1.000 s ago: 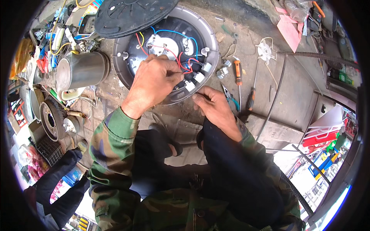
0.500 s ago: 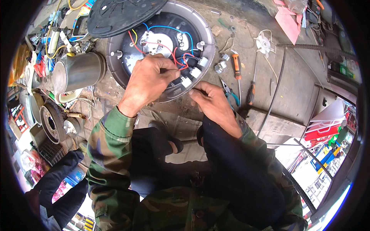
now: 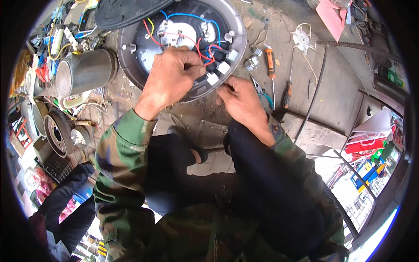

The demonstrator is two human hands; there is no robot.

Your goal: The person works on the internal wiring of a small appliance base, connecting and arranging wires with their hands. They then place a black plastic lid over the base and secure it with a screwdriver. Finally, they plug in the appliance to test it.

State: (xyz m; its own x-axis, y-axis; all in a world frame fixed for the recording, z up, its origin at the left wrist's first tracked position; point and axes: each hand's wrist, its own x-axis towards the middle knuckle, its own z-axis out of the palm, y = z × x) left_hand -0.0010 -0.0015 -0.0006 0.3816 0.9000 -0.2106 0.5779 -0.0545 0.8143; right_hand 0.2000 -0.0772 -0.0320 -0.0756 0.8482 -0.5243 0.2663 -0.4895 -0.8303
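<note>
A round grey appliance housing (image 3: 124, 54) lies with its inside facing up, showing a black interior and bare metal plates. Red wires (image 3: 205, 56), a blue wire (image 3: 190, 15) and a yellow wire (image 3: 152, 24) run across it. White block-shaped parts (image 3: 223, 67) line its right inner wall. Over the interior, beside the red wires, my left hand (image 3: 170, 78) is closed in a pinch; its fingertips and whatever they hold are hidden. My right hand (image 3: 244, 100) has curled fingers against the outer rim near the white blocks; what lies between them is not visible.
A black round cover (image 3: 126, 11) leans over the housing's far left. To the right lie pliers (image 3: 263, 94), an orange-handled screwdriver (image 3: 270, 65), another screwdriver (image 3: 287, 94) and a white fan wheel (image 3: 302, 39). A metal pot (image 3: 87, 72) sits left. Someone's dark-trousered legs (image 3: 67, 201) show lower left.
The whole view has shifted, so the housing and tools appear higher. Both hands keep nearly the same places on the housing, with the left fingers slightly more curled.
</note>
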